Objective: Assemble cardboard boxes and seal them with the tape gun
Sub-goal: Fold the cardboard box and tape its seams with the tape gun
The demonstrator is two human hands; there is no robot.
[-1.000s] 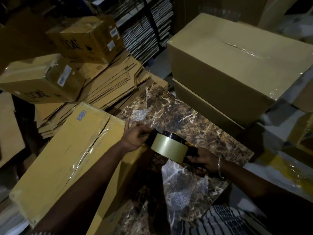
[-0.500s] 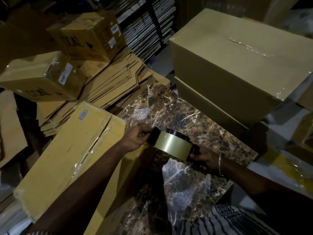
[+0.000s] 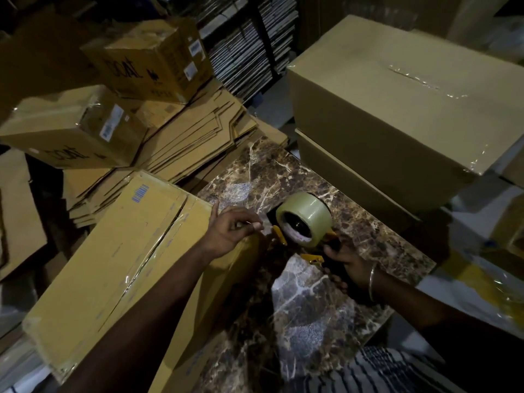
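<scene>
A long yellow-brown cardboard box point(image 3: 119, 259) lies on the marble-patterned table point(image 3: 368, 234), its taped seam running along the top. At the box's near right end my left hand point(image 3: 232, 231) pinches the loose end of the clear tape. My right hand point(image 3: 344, 265) grips the dark handle of the tape gun point(image 3: 304, 222), which is tilted so the clear roll and its core face me. The gun's yellow parts show just below the roll. A short stretch of tape spans between my left fingers and the gun.
Two large sealed cartons point(image 3: 397, 109) are stacked at the back right edge of the table. Flat cardboard sheets point(image 3: 198, 143) pile up behind, with printed boxes point(image 3: 73, 129) on top at the left. Shelves point(image 3: 243, 38) stand further back.
The tape gun has rolled over, so its roll's open core now faces me. My left hand shifted from the gun's front to pinching the tape end. The right hand kept hold of the handle.
</scene>
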